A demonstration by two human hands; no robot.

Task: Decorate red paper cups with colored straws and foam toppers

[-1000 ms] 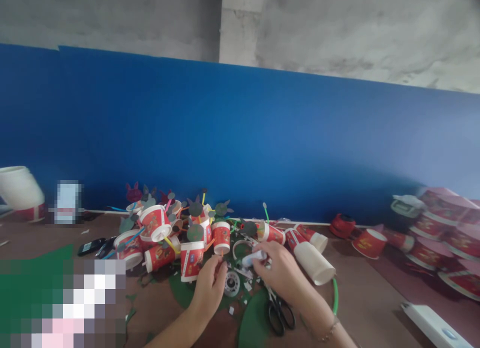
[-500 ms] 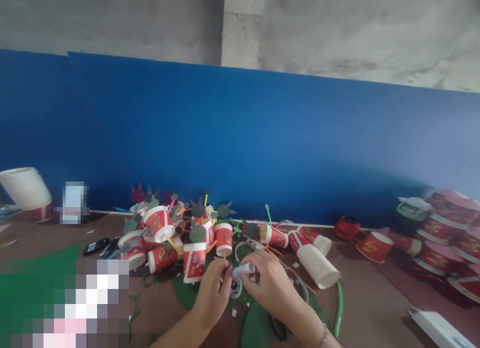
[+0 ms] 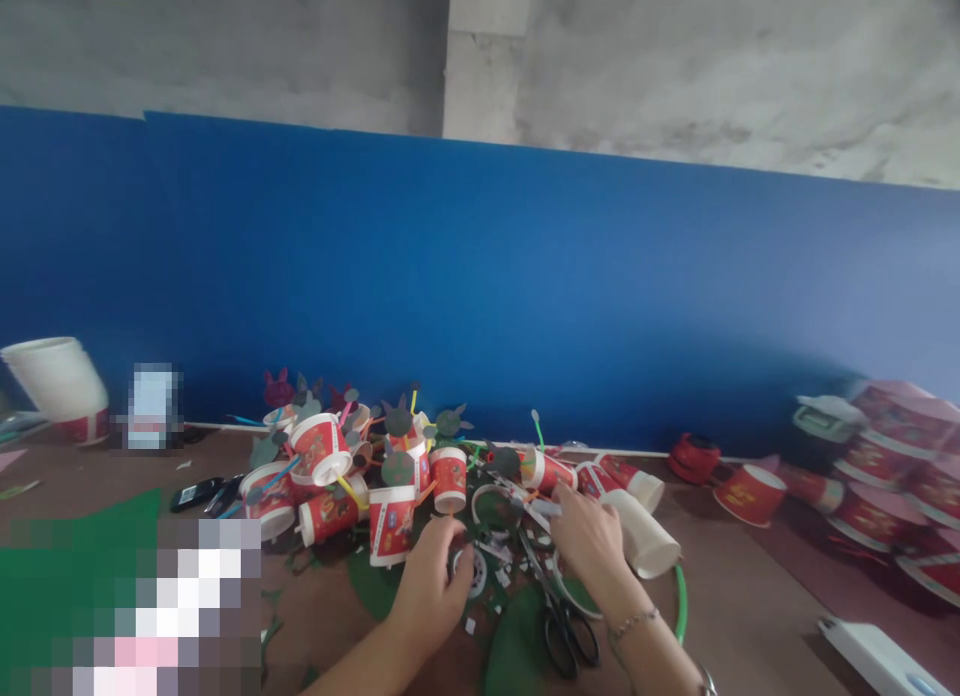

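Observation:
My left hand (image 3: 435, 579) is over the middle of the table with its fingers curled. What lies between them, if anything, is hidden; a bit of orange shows at the fingertips, below a small red paper cup (image 3: 449, 479). Beside its thumb lies a white reel (image 3: 470, 573) with a holed rim. My right hand (image 3: 591, 538) is closed around a small white tube (image 3: 545, 507), partly covered by the fingers. Black-handled scissors (image 3: 564, 631) lie between the hands, near green sheet pieces (image 3: 517, 641) and white scraps.
Several red cups with straws and dark animal-shaped cutouts crowd the back left (image 3: 319, 446). White stacked cups (image 3: 639, 532) lie right of my right hand, by a green tube (image 3: 681, 601). More red cups (image 3: 874, 516) pile up far right. A blue panel (image 3: 480, 276) stands behind.
My right hand has moved away to the right and farther back with the white tube, uncovering the scissors and scraps. My left hand has stayed almost in place.

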